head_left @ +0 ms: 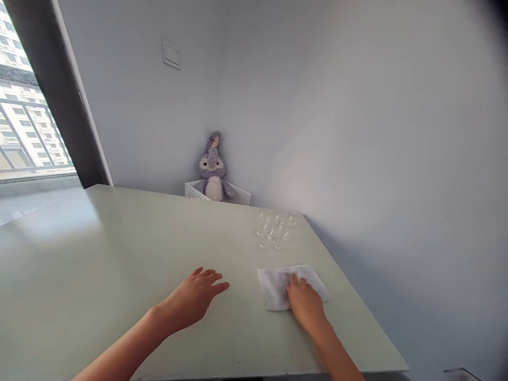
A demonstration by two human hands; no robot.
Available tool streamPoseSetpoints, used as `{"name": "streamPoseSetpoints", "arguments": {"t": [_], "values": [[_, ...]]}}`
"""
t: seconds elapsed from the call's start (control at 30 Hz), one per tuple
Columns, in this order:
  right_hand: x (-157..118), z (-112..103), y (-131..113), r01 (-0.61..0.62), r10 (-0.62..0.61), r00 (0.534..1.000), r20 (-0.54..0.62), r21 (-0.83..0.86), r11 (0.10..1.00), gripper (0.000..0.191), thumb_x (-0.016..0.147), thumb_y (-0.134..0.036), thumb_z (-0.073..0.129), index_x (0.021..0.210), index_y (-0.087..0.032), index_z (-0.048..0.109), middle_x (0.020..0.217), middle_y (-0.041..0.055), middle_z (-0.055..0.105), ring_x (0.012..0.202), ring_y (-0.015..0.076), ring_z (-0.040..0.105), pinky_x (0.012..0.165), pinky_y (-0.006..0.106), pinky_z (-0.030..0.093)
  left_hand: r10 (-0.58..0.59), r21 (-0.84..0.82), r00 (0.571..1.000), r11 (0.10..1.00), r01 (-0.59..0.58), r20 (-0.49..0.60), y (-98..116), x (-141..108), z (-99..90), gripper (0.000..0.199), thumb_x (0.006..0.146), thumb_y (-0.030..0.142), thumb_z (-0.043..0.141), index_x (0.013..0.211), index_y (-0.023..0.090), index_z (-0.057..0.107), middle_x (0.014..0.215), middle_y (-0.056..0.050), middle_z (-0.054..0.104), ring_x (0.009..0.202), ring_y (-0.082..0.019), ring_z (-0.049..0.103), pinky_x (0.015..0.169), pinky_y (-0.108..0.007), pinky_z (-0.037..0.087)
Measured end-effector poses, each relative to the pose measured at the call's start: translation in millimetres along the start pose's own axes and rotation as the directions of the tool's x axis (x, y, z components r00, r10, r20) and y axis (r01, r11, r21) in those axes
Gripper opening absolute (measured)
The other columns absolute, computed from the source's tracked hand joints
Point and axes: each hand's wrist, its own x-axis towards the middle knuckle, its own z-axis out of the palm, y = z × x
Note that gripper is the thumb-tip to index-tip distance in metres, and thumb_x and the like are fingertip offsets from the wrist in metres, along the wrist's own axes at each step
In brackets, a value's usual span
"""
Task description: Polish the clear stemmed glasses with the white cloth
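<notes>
A flat white cloth [274,288], roughly rectangular, lies on the pale table at the right. On top of it is my right hand [305,301], its fingers bent and pressed onto the cloth; some fingertips are slightly blurred. My left hand [194,296] hovers over or rests on the bare tabletop, left of the cloth. Its fingers are apart and hold nothing. Beyond the cloth stands a cluster of several small clear glasses [275,227], hard to make out one by one. Neither hand touches them.
The glossy pale table [159,248] meets a wall at its right edge. Behind its far edge, a purple plush toy [213,174] sits in a white perforated basket [242,197]. A window [32,106] with a dark frame is at the far left.
</notes>
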Motion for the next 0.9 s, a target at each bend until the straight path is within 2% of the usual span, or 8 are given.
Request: {"name": "streamPoseSetpoints", "arguments": {"t": [0.13, 0.27, 0.33, 0.43, 0.53, 0.67, 0.8, 0.9], "values": [[-17, -15, -52, 0.222, -0.225, 0.974, -0.021, 0.282, 0.934, 0.038, 0.082, -0.023, 0.041, 0.118, -0.015, 0.052, 0.095, 0.0153, 0.062, 0.073, 0.0233, 0.062, 0.061, 0.03, 0.044, 0.033, -0.014, 0.999, 0.999, -0.034, -0.028, 1, 10, 4.5, 0.068, 0.067, -0.003, 0.035, 0.124, 0.033, 0.045, 0.129, -0.003, 0.048, 0.119, -0.022, 0.041, 0.101, -0.047, 0.028], [4, -31, -69, 0.284, -0.282, 0.953, -0.111, 0.652, 0.703, 0.034, 0.084, -0.026, 0.036, 0.11, -0.02, 0.057, 0.092, 0.007, 0.064, 0.075, 0.0181, 0.061, 0.07, 0.029, 0.046, 0.123, -0.037, 0.992, 0.992, -0.122, 0.022, 4, 13, 17.3, 0.071, 0.062, -0.004, 0.039, 0.121, 0.034, 0.048, 0.132, 0.0, 0.044, 0.122, -0.023, 0.038, 0.102, -0.047, 0.027], [31, -31, -65, 0.116, -0.125, 0.99, -0.059, 0.848, 0.518, 0.034, 0.08, -0.027, 0.041, 0.109, -0.019, 0.055, 0.095, 0.006, 0.062, 0.063, 0.0146, 0.06, 0.066, 0.03, 0.048, 0.136, -0.055, 0.99, 0.99, -0.133, 0.048, 1, 12, 22.5, 0.072, 0.06, -0.004, 0.039, 0.121, 0.033, 0.047, 0.134, 0.0, 0.041, 0.122, -0.023, 0.037, 0.101, -0.046, 0.028], [74, -17, -55, -0.135, 0.094, 0.987, 0.128, 0.988, 0.074, 0.041, 0.07, -0.026, 0.053, 0.11, -0.017, 0.051, 0.107, 0.0081, 0.056, 0.062, 0.0131, 0.06, 0.06, 0.029, 0.05, 0.143, -0.091, 0.989, 0.986, -0.14, 0.027, -6, 13, 23.7, 0.071, 0.061, -0.005, 0.038, 0.121, 0.032, 0.048, 0.133, 0.0, 0.042, 0.122, -0.022, 0.037, 0.101, -0.045, 0.029], [105, -1, -54, -0.181, 0.132, 0.969, 0.208, 0.965, -0.193, 0.042, 0.06, -0.024, 0.064, 0.1, -0.016, 0.056, 0.106, 0.0077, 0.055, 0.07, 0.0137, 0.06, 0.06, 0.025, 0.05, 0.093, -0.184, 0.994, 0.977, -0.103, -0.064, -12, 16, 18.2, 0.058, 0.07, -0.002, 0.035, 0.113, 0.031, 0.055, 0.123, 0.001, 0.053, 0.117, -0.019, 0.043, 0.098, -0.042, 0.034], [122, 11, -71, -0.167, 0.094, 0.977, 0.19, 0.963, -0.213, 0.035, 0.056, -0.025, 0.068, 0.088, -0.016, 0.059, 0.093, 0.0045, 0.059, 0.066, 0.0112, 0.058, 0.054, 0.021, 0.048, -0.193, -0.426, 0.97, 0.898, 0.114, -0.147, -23, 20, 10.5, 0.038, 0.081, 0.014, 0.033, 0.103, 0.028, 0.06, 0.112, 0.0, 0.059, 0.105, -0.016, 0.051, 0.086, -0.032, 0.044], [120, 16, -104, -0.177, 0.04, 0.981, 0.189, 0.961, -0.212, 0.03, 0.059, -0.026, 0.065, 0.086, -0.015, 0.059, 0.089, 0.0043, 0.061, 0.063, 0.0105, 0.058, 0.055, 0.021, 0.048, -0.521, -0.671, 0.85, 0.657, 0.343, -0.076, -37, 24, 9.0, 0.029, 0.08, 0.027, 0.037, 0.095, 0.026, 0.062, 0.104, -0.001, 0.062, 0.089, -0.016, 0.058, 0.076, -0.03, 0.047], [113, 17, -126, -0.2, -0.063, 0.98, 0.191, 0.956, -0.214, 0.033, 0.059, -0.021, 0.063, 0.091, -0.016, 0.06, 0.095, 0.0056, 0.061, 0.065, 0.0126, 0.06, 0.055, 0.024, 0.05, -0.645, -0.78, 0.764, 0.479, 0.403, -0.002, -45, 26, 10.0, 0.026, 0.076, 0.031, 0.041, 0.088, 0.024, 0.064, 0.097, -0.002, 0.064, 0.083, -0.017, 0.059, 0.075, -0.029, 0.046]]}}
